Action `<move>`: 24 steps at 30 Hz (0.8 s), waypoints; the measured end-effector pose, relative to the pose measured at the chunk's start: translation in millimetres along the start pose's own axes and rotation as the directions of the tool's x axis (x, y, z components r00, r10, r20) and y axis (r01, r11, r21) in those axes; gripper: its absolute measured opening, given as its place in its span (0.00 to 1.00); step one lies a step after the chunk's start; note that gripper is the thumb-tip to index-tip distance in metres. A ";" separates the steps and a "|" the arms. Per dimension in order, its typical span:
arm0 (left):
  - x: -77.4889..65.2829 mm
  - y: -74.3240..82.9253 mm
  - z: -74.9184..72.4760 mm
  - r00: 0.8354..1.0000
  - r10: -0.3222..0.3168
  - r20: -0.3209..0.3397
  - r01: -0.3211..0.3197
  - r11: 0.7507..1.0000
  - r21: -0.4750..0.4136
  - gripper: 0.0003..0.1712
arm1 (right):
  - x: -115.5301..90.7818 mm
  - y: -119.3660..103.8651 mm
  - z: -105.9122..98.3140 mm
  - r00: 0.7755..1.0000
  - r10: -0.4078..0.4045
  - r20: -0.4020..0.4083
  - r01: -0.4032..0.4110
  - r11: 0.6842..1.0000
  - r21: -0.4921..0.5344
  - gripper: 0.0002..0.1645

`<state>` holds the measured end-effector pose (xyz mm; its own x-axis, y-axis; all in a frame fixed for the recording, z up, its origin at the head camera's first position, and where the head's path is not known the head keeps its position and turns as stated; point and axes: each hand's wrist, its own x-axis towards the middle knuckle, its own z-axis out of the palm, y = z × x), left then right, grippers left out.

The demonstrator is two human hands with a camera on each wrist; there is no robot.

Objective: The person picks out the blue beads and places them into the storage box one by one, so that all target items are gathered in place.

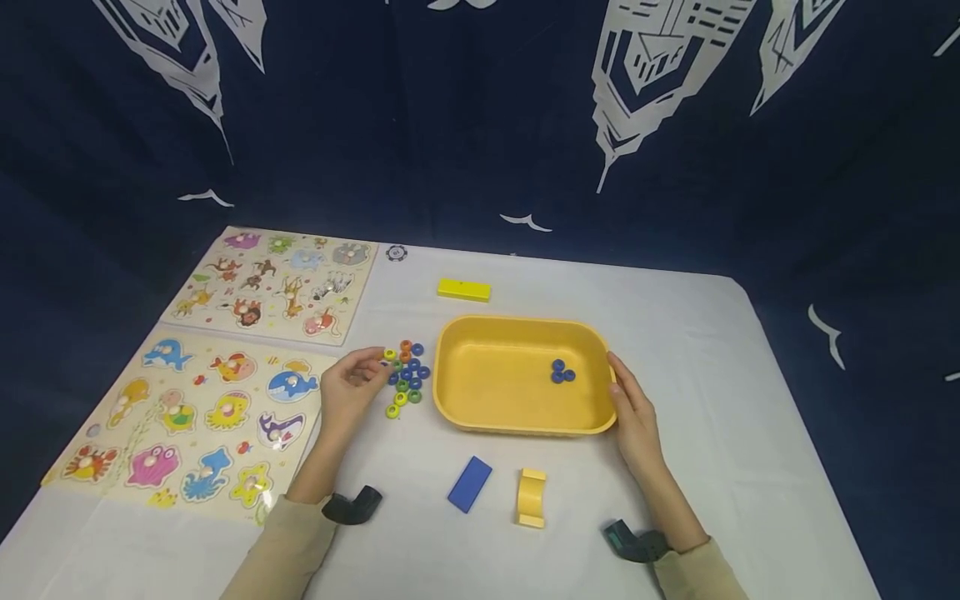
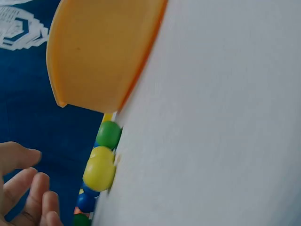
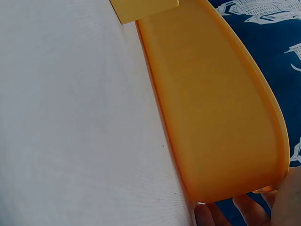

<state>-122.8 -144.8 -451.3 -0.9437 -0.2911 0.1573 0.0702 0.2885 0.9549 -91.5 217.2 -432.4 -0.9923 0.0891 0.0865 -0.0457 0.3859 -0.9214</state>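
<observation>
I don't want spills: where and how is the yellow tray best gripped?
Probably by the rim at both short ends of the oblong yellow tray, one hand from each side. The right hand holds the right end; loose beads lie close to the left end, so the left hand should come from above.

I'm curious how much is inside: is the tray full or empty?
Nearly empty. The head view shows just three blue beads inside the tray, with bare floor around them; other beads lie beside it.
</observation>
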 end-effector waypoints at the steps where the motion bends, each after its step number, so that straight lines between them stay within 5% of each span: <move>1: -0.4 -4.3 0.2 1.000 -0.005 0.006 0.005 1.000 0.009 0.16 | -0.1 -0.3 0.2 1.000 0.001 0.001 -0.001 1.000 0.000 0.25; 7: -1.0 -24.1 2.7 0.999 0.021 0.033 -0.025 0.993 0.111 0.15 | -0.2 -0.5 0.5 1.000 -0.002 -0.006 0.002 1.000 -0.006 0.25; 17: -1.0 -29.7 5.3 0.993 0.111 0.045 -0.120 0.935 0.334 0.13 | -0.7 2.2 0.2 1.000 -0.012 -0.008 0.012 1.000 0.006 0.25; 24: -1.5 -9.0 3.2 0.990 0.137 0.027 -0.139 0.950 0.278 0.11 | 0.4 0.8 0.6 1.000 0.000 -0.005 0.000 1.000 0.012 0.25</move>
<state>-123.1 -144.1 -461.0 -0.9335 -0.2238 0.2800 0.1085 0.5681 0.8158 -92.0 216.9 -433.4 -0.9917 0.0933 0.0886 -0.0474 0.3750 -0.9258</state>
